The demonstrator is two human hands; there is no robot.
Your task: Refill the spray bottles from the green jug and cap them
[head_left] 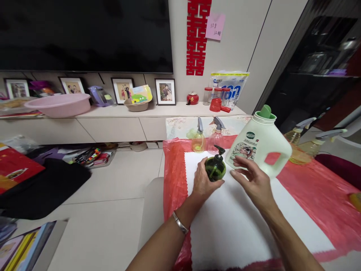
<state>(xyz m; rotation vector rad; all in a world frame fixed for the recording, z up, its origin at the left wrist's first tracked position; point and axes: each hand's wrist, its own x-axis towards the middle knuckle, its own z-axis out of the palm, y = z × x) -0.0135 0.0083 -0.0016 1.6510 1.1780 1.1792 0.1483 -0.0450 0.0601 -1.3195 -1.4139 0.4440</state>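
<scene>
A green see-through bottle (216,172) with a black pump top stands upright in the grasp of my left hand (203,177), whose fingers and thumb wrap round its left side. To its right my right hand (253,180) is held apart from the bottle, fingers curved and spread, with nothing in it. Just behind that hand is a large pale green jug (263,137) with a green cap piece in its mouth. A yellowish spray bottle (199,141) and a pink spray bottle (216,139) are beyond the pump bottle.
White sheet (234,226) over red plastic (175,169) covers the table. Two amber spray bottles (303,150) stand at the right. Behind, a long cabinet (113,130) bears a pink basin (60,105), framed photos, red-lidded jars and a detergent bag (239,84).
</scene>
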